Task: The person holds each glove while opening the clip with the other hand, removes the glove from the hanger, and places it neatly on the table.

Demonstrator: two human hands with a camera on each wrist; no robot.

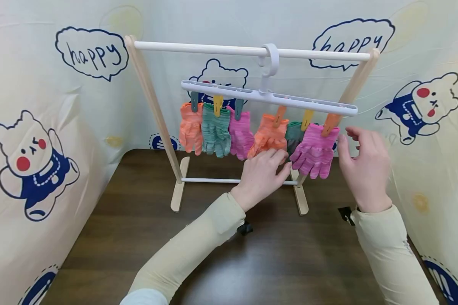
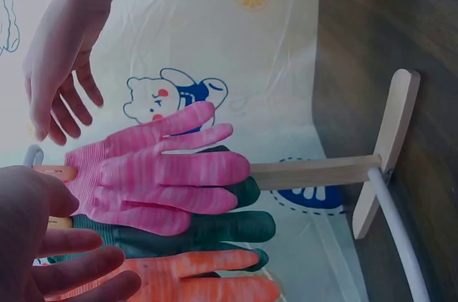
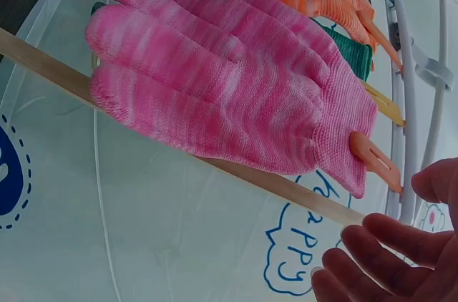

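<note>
Small knitted gloves hang by clothespins from a white bar hanger. On the right half are an orange glove, a dark green glove mostly hidden, and a pink glove under an orange clothespin. My left hand is in front of the orange glove's lower part, fingers spread loosely and holding nothing. To the right of the pink glove, my right hand has its fingers relaxed and apart from the cloth; its fingertips are near the orange clothespin in the right wrist view.
The hanger hooks over the white top rod of a wooden rack on a dark table. On the left half hang an orange glove, a green glove and a pink glove. A printed curtain surrounds the table.
</note>
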